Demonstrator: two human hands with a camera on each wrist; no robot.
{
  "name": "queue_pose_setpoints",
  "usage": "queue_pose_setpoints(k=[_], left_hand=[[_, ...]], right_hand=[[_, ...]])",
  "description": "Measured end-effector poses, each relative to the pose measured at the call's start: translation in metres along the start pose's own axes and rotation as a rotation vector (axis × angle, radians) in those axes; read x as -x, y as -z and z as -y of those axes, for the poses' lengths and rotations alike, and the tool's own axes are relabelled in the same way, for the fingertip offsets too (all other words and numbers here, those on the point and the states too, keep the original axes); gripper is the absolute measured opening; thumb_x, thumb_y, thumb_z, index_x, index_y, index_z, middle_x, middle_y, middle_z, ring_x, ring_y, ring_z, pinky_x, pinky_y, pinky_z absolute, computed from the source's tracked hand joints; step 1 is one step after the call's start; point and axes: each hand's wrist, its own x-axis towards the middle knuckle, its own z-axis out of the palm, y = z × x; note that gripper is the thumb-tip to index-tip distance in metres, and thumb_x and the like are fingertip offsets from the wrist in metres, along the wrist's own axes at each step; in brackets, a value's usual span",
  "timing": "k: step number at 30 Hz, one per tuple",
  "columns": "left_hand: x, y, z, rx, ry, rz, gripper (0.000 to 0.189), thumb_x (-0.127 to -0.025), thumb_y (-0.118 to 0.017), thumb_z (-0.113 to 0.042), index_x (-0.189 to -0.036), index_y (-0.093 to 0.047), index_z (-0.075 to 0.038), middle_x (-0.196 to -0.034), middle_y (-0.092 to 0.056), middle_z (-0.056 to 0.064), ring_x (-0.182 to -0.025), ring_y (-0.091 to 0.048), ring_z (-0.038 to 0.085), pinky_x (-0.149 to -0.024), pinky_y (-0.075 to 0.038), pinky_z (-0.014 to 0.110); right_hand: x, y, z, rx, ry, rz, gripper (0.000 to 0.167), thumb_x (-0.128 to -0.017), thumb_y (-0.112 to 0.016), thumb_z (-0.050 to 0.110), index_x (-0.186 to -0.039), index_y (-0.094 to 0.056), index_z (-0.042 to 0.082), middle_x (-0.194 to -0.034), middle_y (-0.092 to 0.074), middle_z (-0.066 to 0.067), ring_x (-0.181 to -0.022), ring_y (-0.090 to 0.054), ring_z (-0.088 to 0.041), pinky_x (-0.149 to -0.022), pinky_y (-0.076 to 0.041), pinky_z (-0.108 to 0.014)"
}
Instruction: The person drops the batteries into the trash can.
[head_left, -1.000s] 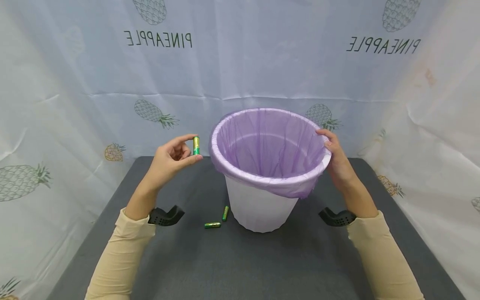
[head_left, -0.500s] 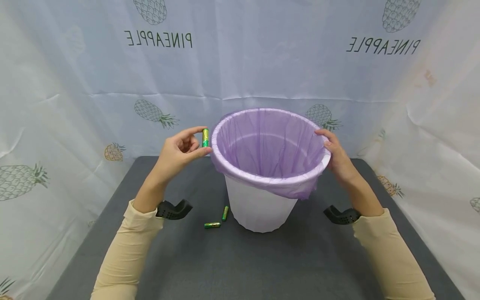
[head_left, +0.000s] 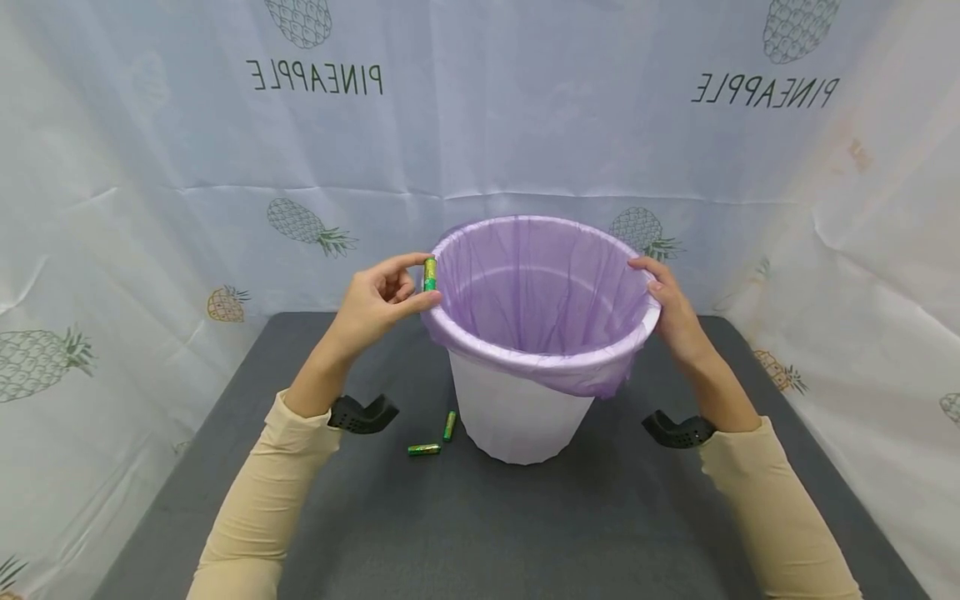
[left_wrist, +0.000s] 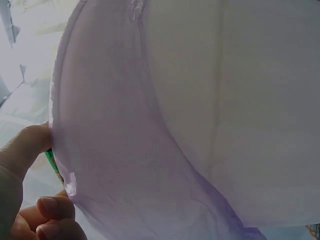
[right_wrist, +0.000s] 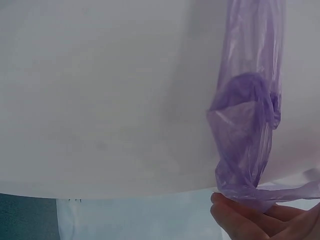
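My left hand (head_left: 369,307) pinches a green-and-gold battery (head_left: 430,274) upright between thumb and index finger, right at the left rim of a white trash can (head_left: 517,412). A thin purple trash bag (head_left: 532,321) lines the can and folds over its rim. In the left wrist view, the rim hides most of the battery (left_wrist: 52,161). My right hand (head_left: 677,323) grips the can's right rim, thumb on top. The right wrist view shows its fingers beneath a bunched part of the bag (right_wrist: 244,130). Two more batteries (head_left: 450,426) (head_left: 424,449) lie on the table left of the can.
The can stands on a dark grey table (head_left: 480,533). White cloth (head_left: 480,125) printed with pineapples hangs behind it and on both sides. Each wrist wears a black camera mount (head_left: 365,414).
My left hand has moved right with the battery, from beside the can to its left rim. My right hand stays on the right rim, and the two batteries on the table have not moved.
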Motion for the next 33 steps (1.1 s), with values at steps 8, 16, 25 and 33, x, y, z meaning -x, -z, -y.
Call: queue_pose_setpoints(k=[8,16,25,33], left_hand=[[-0.005,-0.007,0.002,0.020,0.063,0.010,0.045,-0.086,-0.071,-0.010,-0.128,-0.058,-0.004,-0.074,-0.036,-0.005,-0.064,-0.031,0.003,-0.057,-0.029,0.017],[-0.004,-0.008,0.007,0.045,0.020,0.027,0.044,-0.089,-0.065,-0.007,-0.133,-0.056,-0.002,-0.071,-0.039,-0.009,-0.062,-0.034,0.002,-0.057,-0.029,0.015],[0.006,-0.005,0.017,0.091,-0.104,-0.059,0.040,-0.090,-0.058,-0.001,-0.131,-0.056,0.002,-0.071,-0.050,-0.013,-0.059,-0.039,0.002,-0.056,-0.033,0.018],[0.030,0.000,0.040,0.063,-0.090,-0.064,0.035,-0.092,-0.059,-0.003,-0.126,-0.056,0.006,-0.072,-0.050,-0.013,-0.058,-0.037,0.002,-0.057,-0.033,0.022]], right_hand=[[0.000,0.001,-0.001,-0.008,0.017,0.006,0.031,-0.102,-0.030,0.025,-0.127,-0.049,0.030,-0.120,-0.041,0.003,-0.075,-0.056,-0.005,-0.062,-0.050,-0.016],[0.000,0.000,0.000,0.003,0.005,-0.001,0.031,-0.102,-0.031,0.026,-0.127,-0.048,0.030,-0.120,-0.041,0.003,-0.076,-0.056,-0.005,-0.061,-0.050,-0.017],[0.001,0.000,-0.003,-0.012,0.005,-0.001,0.030,-0.102,-0.031,0.027,-0.127,-0.048,0.030,-0.122,-0.039,0.003,-0.078,-0.056,-0.005,-0.062,-0.050,-0.017],[0.000,0.000,-0.003,-0.021,0.001,-0.009,0.030,-0.101,-0.031,0.027,-0.126,-0.049,0.029,-0.126,-0.036,0.004,-0.087,-0.054,-0.006,-0.067,-0.049,-0.016]])
